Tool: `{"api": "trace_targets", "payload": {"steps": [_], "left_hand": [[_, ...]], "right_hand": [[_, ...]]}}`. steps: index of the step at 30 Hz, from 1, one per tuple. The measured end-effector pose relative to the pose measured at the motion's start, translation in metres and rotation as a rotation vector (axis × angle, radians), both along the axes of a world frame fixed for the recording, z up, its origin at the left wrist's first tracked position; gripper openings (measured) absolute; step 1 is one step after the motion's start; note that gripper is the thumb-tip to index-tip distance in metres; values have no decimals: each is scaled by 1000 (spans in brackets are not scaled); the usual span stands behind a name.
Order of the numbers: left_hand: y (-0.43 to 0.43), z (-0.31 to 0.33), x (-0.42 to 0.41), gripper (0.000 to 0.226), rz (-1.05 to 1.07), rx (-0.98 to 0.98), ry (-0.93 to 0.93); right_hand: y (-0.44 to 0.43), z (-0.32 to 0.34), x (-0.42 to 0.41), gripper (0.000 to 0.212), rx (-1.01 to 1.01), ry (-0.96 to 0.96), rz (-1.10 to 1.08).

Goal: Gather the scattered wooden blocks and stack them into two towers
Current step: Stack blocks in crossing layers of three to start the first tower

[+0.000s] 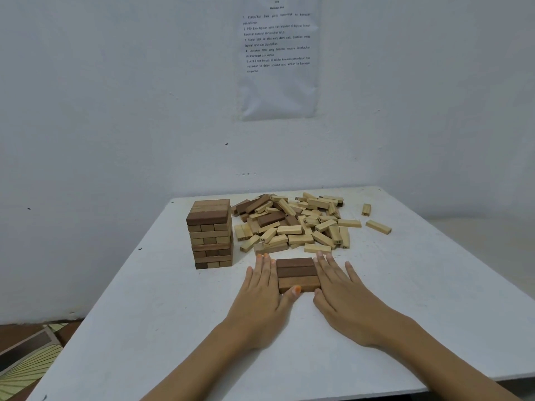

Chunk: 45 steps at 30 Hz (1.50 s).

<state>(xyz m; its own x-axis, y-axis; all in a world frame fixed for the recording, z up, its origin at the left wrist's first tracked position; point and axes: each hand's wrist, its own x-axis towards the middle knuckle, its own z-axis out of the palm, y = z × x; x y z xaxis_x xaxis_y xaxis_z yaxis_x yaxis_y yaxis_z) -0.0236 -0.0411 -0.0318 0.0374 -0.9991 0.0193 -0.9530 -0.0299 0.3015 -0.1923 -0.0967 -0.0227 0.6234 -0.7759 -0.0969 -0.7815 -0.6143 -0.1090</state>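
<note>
Head view.

A: Start at the fingers. How do they lie?

B: The left hand [262, 287] has its fingers [265, 264] straight and close together, flat on the table along the left side of a flat row of three dark brown wooden blocks [298, 274]. Its thumb touches the row's near edge. The right hand [343, 290] mirrors it: fingers straight and slightly spread along the right side, thumb at the near right corner. Neither hand curls round anything.

A: And the row itself?

B: The three blocks lie side by side, touching, on the white tabletop [419, 314] between the two hands.

A: What stands beyond them?

B: To the left and a little farther back stands an upright tower of brown and tan wooden blocks [211, 233], its layers crossed. Behind the hands lies a loose heap of pale and dark wooden blocks [292, 224], some with printed numbers. Two pale blocks lie apart to the heap's right, one on end [366, 209] and one flat [378, 227].

A: Farther out?

B: A white wall with a printed paper sheet [278, 56] fixed to it, and patterned floor tiles [26, 366] at lower left.
</note>
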Motion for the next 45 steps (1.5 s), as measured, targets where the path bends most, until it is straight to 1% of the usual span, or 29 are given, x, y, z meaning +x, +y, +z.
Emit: {"api": "trace_targets", "payload": {"steps": [2, 3, 4, 6, 7, 8, 10, 12, 15, 17, 19, 21, 24, 26, 30, 35, 37, 39, 40, 41, 45], "left_hand": [[2, 2, 0, 75, 8, -21, 37], [3, 4, -1, 78, 17, -48, 75], [6, 6, -2, 80, 34, -88, 134], [13, 12, -3, 82, 70, -188, 263], [16, 14, -4, 80, 72, -252, 291], [18, 15, -6, 75, 67, -329, 289], [19, 14, -9, 52, 66, -491, 276], [18, 13, -9, 32, 98, -580, 299], [15, 10, -7, 19, 70, -582, 381], [16, 10, -12, 25, 43, -519, 466], [18, 9, -17, 32, 40, -487, 496], [16, 6, -18, 29, 47, -500, 503], [14, 6, -14, 23, 80, -496, 521], [12, 7, -11, 24, 98, -487, 523], [10, 12, -4, 17, 114, -470, 530], [7, 15, 1, 20, 55, -437, 531], [6, 16, 4, 20, 46, -424, 554], [4, 17, 8, 26, 20, -396, 569], [2, 17, 11, 31, -7, -375, 560], [1, 16, 15, 36, -35, -360, 557], [-4, 15, 30, 62, -63, -318, 549]], "right_hand": [[0, 2, 0, 60, 43, -62, -2], [0, 3, -1, 59, 87, -143, -13], [-1, 5, -2, 59, 136, -259, -38], [-5, 8, -2, 55, 235, -552, -119], [-7, 11, -1, 54, 280, -687, -152], [-9, 13, 0, 56, 323, -782, -170], [-15, 18, 3, 62, 399, -856, -168], [-20, 22, 6, 63, 449, -864, -127], [-26, 22, 9, 61, 460, -864, -84], [-27, 19, 10, 59, 440, -868, -69], [-27, 18, 10, 60, 422, -877, -58], [-27, 16, 8, 59, 376, -861, -44], [-29, 11, 6, 55, 247, -767, -58], [-29, 9, 4, 54, 211, -735, -83], [-23, 8, 0, 51, 168, -679, -95], [-11, 1, -2, 48, 134, -713, -115], [-6, -1, -2, 40, 111, -723, -118], [-3, -2, -1, 30, 91, -733, -111], [-3, -2, -2, 28, 90, -735, -101], [-3, -2, -3, 31, 95, -738, -90], [-13, 1, -9, 53, 135, -745, -89]]}}
